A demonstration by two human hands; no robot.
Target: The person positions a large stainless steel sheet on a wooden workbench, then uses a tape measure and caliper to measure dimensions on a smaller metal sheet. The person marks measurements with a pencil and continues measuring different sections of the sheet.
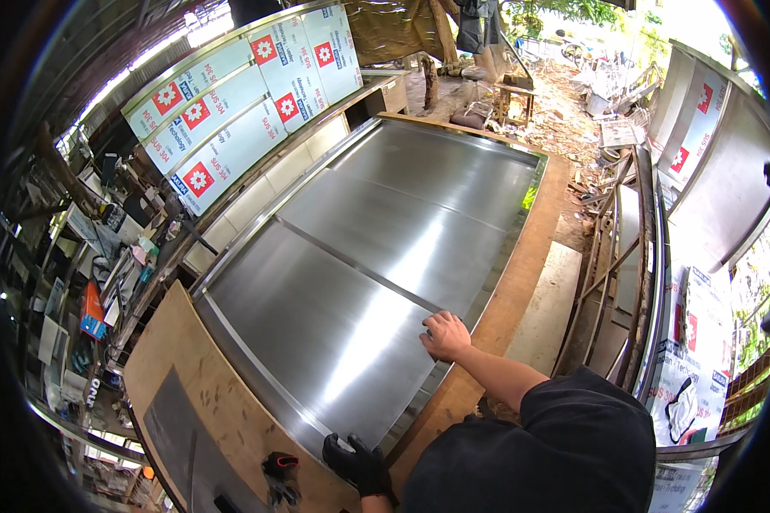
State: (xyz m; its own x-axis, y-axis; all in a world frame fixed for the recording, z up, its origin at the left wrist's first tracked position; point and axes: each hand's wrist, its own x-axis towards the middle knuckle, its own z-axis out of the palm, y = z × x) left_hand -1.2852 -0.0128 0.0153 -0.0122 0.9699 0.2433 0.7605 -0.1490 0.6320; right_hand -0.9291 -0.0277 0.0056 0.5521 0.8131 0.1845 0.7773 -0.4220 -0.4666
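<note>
A large framed panel of brushed stainless-steel sheet (308, 316) lies on the workbench, crossed by a raised seam strip (351, 261). My right hand (445, 336) is bare and rests on the panel near its right side, by the end of that strip. Its fingers are bent down against the steel, with no tool visible. At the panel's near corner is my left hand (355, 463) in a black glove, its fingers apart over the metal frame edge (304, 419). A dark tool with red on its handle (281, 464) lies on the board to the left of it.
Wooden boards (522, 282) border the panel. A grey metal strip (197, 445) lies on the near-left board. Film-covered steel panels (257, 103) stand along the far left; another (689, 342) is at right. Tools and scraps clutter the left side. A wooden rack (612, 256) stands right.
</note>
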